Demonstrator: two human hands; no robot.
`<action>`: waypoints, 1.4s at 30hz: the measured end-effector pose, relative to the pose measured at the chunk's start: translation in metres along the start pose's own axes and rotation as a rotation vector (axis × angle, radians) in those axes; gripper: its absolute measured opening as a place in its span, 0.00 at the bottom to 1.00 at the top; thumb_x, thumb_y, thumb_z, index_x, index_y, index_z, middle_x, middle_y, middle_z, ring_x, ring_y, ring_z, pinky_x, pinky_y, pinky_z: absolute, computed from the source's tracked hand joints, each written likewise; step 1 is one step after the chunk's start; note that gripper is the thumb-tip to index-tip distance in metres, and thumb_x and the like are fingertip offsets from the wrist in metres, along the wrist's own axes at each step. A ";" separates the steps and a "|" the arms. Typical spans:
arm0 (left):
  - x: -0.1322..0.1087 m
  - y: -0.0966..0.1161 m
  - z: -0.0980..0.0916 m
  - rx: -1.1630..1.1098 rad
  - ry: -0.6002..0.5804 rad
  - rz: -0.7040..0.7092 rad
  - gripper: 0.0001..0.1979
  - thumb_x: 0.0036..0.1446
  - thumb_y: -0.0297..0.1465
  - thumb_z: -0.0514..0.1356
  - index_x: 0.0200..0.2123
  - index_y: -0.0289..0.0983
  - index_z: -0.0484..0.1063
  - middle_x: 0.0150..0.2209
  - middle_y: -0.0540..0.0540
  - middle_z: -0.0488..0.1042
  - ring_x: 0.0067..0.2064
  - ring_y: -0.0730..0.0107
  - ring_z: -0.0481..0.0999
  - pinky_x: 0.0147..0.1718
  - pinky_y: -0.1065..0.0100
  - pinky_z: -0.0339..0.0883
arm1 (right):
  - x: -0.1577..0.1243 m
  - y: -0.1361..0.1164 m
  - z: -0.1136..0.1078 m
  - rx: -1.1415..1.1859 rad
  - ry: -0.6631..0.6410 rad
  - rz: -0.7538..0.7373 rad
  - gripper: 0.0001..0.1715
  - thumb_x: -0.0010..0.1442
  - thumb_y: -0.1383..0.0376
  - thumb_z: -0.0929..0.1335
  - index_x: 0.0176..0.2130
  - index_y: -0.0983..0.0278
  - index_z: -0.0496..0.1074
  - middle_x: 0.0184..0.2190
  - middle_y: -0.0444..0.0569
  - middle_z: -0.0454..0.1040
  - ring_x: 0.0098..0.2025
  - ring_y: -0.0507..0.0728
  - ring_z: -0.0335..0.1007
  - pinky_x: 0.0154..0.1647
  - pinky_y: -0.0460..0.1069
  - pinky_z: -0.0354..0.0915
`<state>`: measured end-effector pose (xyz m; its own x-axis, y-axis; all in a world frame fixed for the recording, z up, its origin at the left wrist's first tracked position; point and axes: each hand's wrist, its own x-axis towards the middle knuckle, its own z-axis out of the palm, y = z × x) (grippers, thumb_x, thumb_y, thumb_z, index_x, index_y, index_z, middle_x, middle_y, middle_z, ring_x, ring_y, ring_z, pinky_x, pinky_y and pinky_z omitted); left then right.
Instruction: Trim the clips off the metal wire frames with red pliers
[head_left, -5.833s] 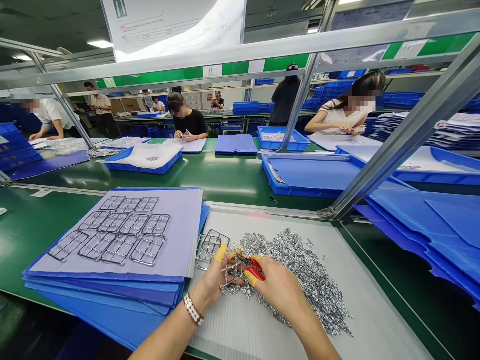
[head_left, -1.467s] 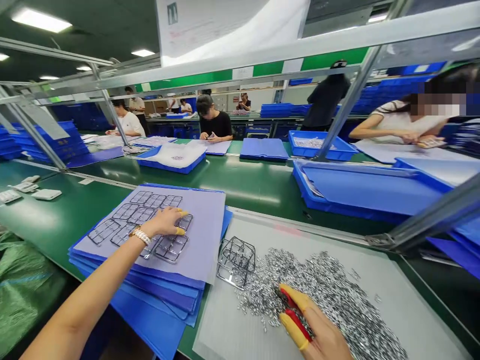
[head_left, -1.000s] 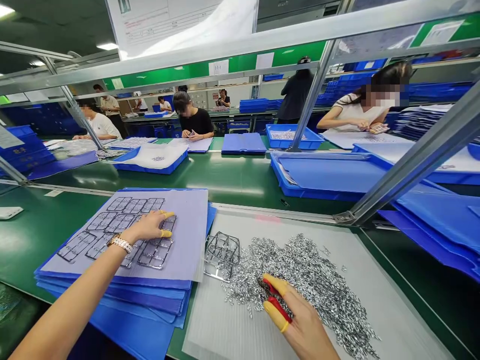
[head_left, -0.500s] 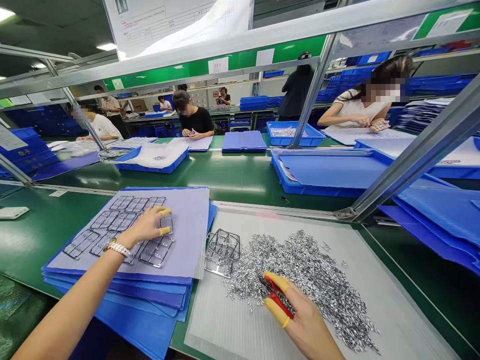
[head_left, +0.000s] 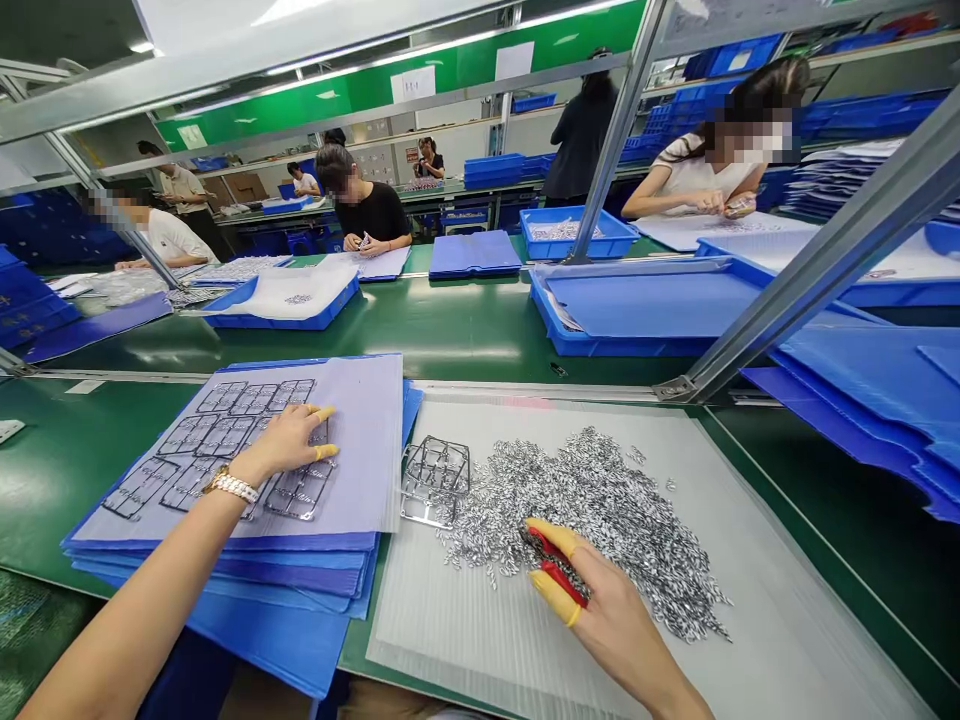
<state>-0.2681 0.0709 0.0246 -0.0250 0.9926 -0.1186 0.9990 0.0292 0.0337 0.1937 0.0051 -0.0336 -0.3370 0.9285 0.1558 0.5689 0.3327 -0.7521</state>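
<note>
My left hand [head_left: 287, 442], with yellow finger cots and a bracelet at the wrist, reaches over rows of dark metallic part frames [head_left: 225, 437] on a pale sheet [head_left: 367, 440]. Its visible fingers are spread, and it covers part of the frames at the right end. In my right hand [head_left: 600, 595], also with yellow finger cots, is a pair of red-handled nippers [head_left: 559, 575]; their tip points at a heap of small shiny metallic pieces [head_left: 600, 500]. A few frames lie stacked [head_left: 437, 480] at the heap's left edge.
Blue folders [head_left: 300, 575] are piled under the pale sheet. A translucent sheet [head_left: 450, 630] lies beneath the heap. Metal posts [head_left: 810, 260] rise at the bench's far edge; beyond them stand blue trays [head_left: 637, 340]. Several co-workers [head_left: 367, 205] sit across the bench.
The whole view has shifted, so the bench things sit slightly higher and further left. Both hands keep nearly the same places over the frames and the heap; the nippers are still held.
</note>
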 end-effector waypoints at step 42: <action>-0.060 0.246 0.063 -2.441 -0.328 -0.120 0.31 0.59 0.52 0.47 0.55 0.37 0.68 0.48 0.38 0.74 0.41 0.62 0.75 0.35 0.64 0.69 | 0.027 -0.047 0.017 -0.498 0.159 -0.228 0.17 0.60 0.61 0.62 0.48 0.62 0.68 0.32 0.50 0.73 0.36 0.60 0.70 0.37 0.54 0.65</action>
<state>-0.0183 0.0114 -0.0229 0.1859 0.9433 -0.2749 -0.7768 0.3124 0.5468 0.1454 0.0118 -0.0046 -0.3972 0.8249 0.4022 0.7931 0.5290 -0.3019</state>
